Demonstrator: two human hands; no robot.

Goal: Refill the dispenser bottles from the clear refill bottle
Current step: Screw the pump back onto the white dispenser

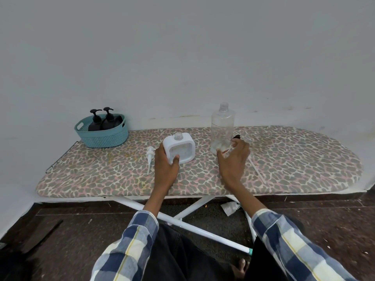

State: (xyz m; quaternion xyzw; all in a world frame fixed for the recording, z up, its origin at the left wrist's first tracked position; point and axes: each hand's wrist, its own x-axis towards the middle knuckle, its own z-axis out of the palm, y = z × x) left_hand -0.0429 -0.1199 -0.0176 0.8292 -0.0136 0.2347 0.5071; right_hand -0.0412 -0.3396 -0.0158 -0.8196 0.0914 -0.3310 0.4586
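Pale wall behind, and a leopard-print ironing board serves as your desk, with a teal basket at its far left end holding two dark pump bottles.

Your left hand grips the white square dispenser bottle near the board's middle, thumb on its front face and fingers curled round its left side; its neck is open and its white pump lies flat just to the left.

The clear refill bottle stands upright, uncapped, to the right of the dispenser and apart from it. It looks nearly empty, with only a little liquid at the bottom. Your right hand is at its base on the near right side, fingers spread and loosely bent toward the wall of the bottle; whether they touch it yet cannot be told, and they do not hold it.

What matters next: the refill bottle's long axis is vertical, directly ahead of your right fingers, so that hand is the nearer one to wrap it, lift, and tip leftward over the dispenser's neck. A long dip tube lies on the board just right of that hand.
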